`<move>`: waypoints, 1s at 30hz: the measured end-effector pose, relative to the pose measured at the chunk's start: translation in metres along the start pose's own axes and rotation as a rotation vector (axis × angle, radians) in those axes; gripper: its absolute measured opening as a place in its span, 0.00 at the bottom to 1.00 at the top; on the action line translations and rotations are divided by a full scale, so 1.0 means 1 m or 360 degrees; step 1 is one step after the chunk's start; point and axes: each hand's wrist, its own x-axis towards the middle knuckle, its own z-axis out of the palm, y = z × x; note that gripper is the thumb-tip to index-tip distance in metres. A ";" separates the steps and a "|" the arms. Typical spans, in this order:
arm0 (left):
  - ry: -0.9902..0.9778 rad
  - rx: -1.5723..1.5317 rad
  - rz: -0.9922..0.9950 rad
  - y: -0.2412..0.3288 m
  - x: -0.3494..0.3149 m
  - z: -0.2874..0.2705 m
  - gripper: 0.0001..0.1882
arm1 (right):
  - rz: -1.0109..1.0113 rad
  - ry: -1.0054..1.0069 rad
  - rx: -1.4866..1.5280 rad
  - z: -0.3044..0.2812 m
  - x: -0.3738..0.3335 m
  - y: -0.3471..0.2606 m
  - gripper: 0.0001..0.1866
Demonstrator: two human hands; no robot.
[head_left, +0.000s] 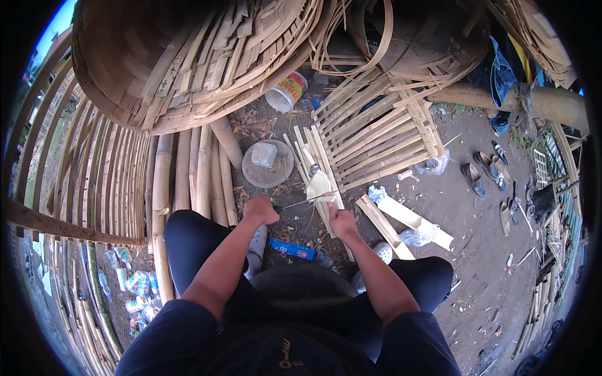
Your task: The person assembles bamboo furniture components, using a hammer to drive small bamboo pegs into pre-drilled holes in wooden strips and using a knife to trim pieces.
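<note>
My left hand (pixel 261 210) is closed round the dark handle of a thin, rod-like metal tool (pixel 298 203). The tool points right, across the space between my knees, its far end beside a pale, cup-shaped piece (pixel 318 186). Just right of that end, my right hand (pixel 342 224) is closed with the thumb up. What lies in its fingers is too small to make out. Under the pale piece run several split bamboo strips (pixel 320 153), with a round metal end (pixel 313 169) resting near its top.
A round grey slab (pixel 268 175) bears a whitish block (pixel 264 155). Beyond lie a slatted bamboo panel (pixel 376 131) and a bucket (pixel 287 92). Large woven baskets (pixel 207 62) hang overhead. A blue packet (pixel 291 249) lies between my feet; split bamboo halves (pixel 401 216) and shoes (pixel 486 169) are at right.
</note>
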 end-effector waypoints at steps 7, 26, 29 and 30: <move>-0.0061 -0.0229 -0.0108 0.000 0.002 0.005 0.29 | 0.0259 0.0166 0.0360 -0.020 0.002 -0.025 0.38; -0.0061 -0.0348 -0.0163 -0.014 0.008 0.009 0.28 | -0.0350 0.0441 0.0615 -0.063 -0.007 -0.060 0.31; -0.0030 -0.0390 -0.0167 -0.010 0.011 0.009 0.28 | -0.0454 0.0508 0.0557 -0.045 -0.006 -0.034 0.32; -0.0080 -0.0390 -0.0127 -0.003 0.012 0.007 0.27 | -0.0393 0.0444 0.0279 -0.024 0.001 -0.003 0.32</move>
